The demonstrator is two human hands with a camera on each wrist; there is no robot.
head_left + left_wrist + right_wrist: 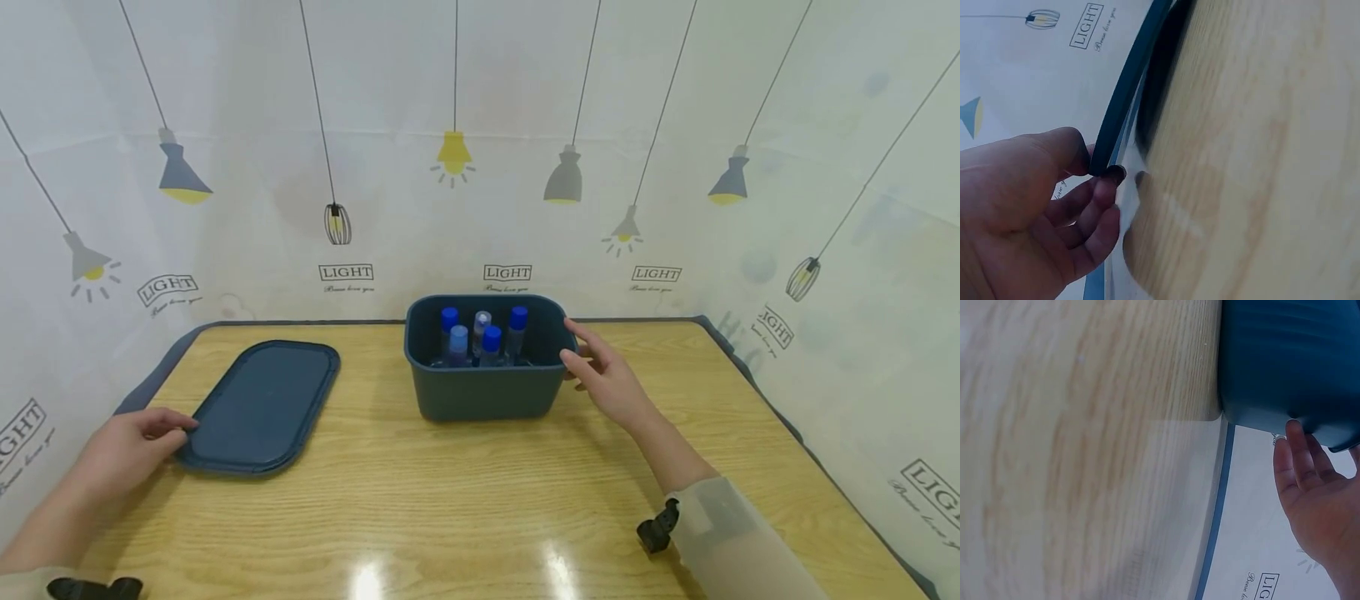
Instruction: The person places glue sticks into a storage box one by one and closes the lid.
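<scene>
My left hand (129, 448) pinches the near left edge of a flat dark blue lid (262, 404) between thumb and fingers. In the left wrist view the lid (1124, 94) shows edge-on, with a gap between its held edge and the wooden table. A dark teal storage bin (487, 394) stands upright toward the back of the table. Several small clear bottles with blue caps (491, 337) stand inside it. At the bin's right end is my right hand (609, 385), thumb and index fingertip at the rim. Its fairly straight other fingers (1300, 453) reach under the rim along the outer wall.
The wooden table (450, 500) has a dark edge along its back and sides. White curtain (510, 75) printed with hanging lamps surrounds it on the far side and both flanks. Black wrist mounts (658, 527) sit on both forearms.
</scene>
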